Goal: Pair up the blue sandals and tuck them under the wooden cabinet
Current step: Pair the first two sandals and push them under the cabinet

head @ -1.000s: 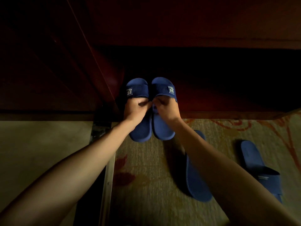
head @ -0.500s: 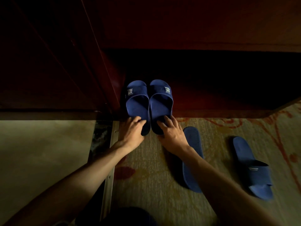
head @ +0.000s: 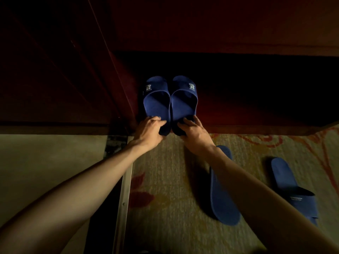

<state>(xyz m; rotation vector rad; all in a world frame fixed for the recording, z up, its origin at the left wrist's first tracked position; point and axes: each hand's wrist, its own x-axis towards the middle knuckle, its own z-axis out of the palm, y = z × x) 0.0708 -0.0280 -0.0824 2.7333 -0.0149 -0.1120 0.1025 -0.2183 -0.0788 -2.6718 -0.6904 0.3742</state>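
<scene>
Both hands now grip the heels of the paired sandals: left hand (head: 149, 130) on the left sandal (head: 156, 103), right hand (head: 192, 130) on the right sandal (head: 184, 101), vs. half a sec ago when the fingers only rested flat at the heels. The pair sits side by side, touching, toes under the cabinet (head: 220, 24), heels at the carpet (head: 165, 180) edge. Two more sandals, one (head: 222, 195) by the right forearm, another (head: 293, 189) further right, lie apart on the carpet as before.

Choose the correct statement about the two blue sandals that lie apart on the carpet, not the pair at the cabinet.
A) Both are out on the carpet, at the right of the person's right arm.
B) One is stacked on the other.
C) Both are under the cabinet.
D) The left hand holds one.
A: the near loose sandal and the far loose sandal lie separately on the carpet, untouched.
</scene>
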